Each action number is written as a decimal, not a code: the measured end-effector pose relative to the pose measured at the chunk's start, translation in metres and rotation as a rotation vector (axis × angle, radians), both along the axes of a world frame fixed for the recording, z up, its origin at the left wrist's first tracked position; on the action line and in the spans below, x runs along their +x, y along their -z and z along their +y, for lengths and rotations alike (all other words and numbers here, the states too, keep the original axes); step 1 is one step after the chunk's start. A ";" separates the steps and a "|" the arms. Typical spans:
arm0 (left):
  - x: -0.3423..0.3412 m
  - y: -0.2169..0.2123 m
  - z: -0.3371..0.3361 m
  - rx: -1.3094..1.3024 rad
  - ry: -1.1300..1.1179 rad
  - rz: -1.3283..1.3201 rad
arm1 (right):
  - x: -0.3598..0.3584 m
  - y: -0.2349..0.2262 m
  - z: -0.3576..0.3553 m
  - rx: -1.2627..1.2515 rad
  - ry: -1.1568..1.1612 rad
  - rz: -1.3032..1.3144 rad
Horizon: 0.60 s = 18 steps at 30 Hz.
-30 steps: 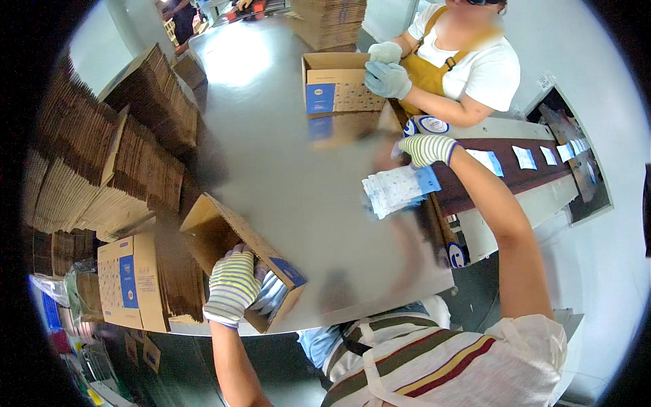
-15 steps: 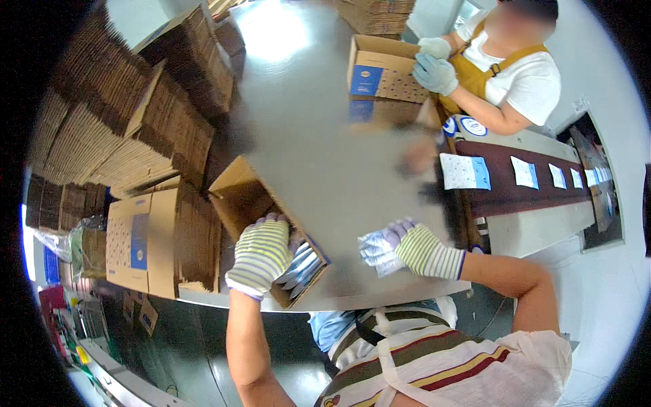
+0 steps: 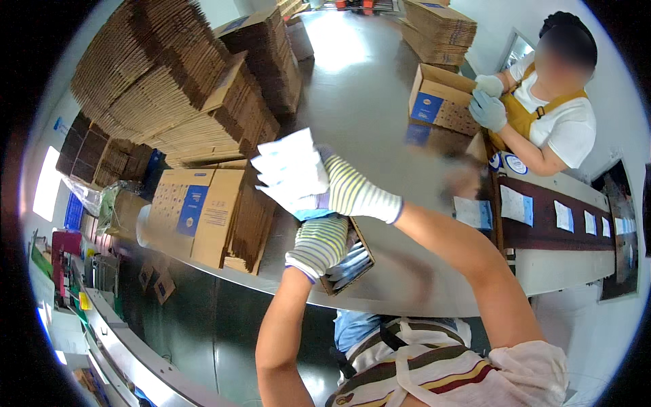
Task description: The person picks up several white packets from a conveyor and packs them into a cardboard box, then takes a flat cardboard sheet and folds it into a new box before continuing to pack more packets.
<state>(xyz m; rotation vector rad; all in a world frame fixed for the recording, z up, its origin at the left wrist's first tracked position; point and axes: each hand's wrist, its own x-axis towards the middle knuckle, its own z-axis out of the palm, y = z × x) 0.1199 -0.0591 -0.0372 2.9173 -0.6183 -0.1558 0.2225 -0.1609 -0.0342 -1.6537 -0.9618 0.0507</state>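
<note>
My right hand [image 3: 358, 191], in a striped yellow, white and purple glove, grips a fanned bunch of white-and-blue packets [image 3: 291, 169]. The bunch is raised above the open cardboard box [image 3: 367, 248] in front of me. My left hand [image 3: 317, 245], gloved alike, reaches over the box's left side. Its fingers are hidden behind the glove's back and the raised packets. Inside the box, several more packets [image 3: 350, 264] stand in a row beside the left hand.
At left rise tall stacks of flattened cartons [image 3: 196, 210]. A conveyor belt [image 3: 539, 220] at right carries several packets, and one packet [image 3: 472, 212] lies at its near end. Across the table [image 3: 352, 102], a gloved co-worker [image 3: 542, 122] handles an open carton [image 3: 444, 102].
My right hand has lifted the packets from the table and moved left over the box. The view has shifted. Another packet has come to the belt's end.
</note>
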 end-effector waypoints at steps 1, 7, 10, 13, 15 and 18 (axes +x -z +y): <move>-0.001 -0.004 -0.001 -0.022 0.005 0.015 | 0.000 0.005 0.001 -0.150 0.081 0.010; -0.005 0.005 0.003 -0.055 -0.002 -0.032 | -0.001 0.003 0.008 -0.842 0.078 -0.435; 0.001 0.002 -0.003 -0.032 0.006 0.007 | 0.006 0.000 0.000 -0.947 0.054 -0.510; 0.001 -0.002 -0.005 -0.012 -0.008 0.060 | -0.002 -0.009 -0.013 -0.788 0.152 -0.498; -0.003 0.007 0.002 -0.021 -0.025 0.046 | -0.012 -0.031 -0.026 -0.479 0.202 -0.504; 0.003 0.011 0.001 -0.058 0.064 0.042 | -0.045 -0.075 -0.060 -0.159 0.223 -0.538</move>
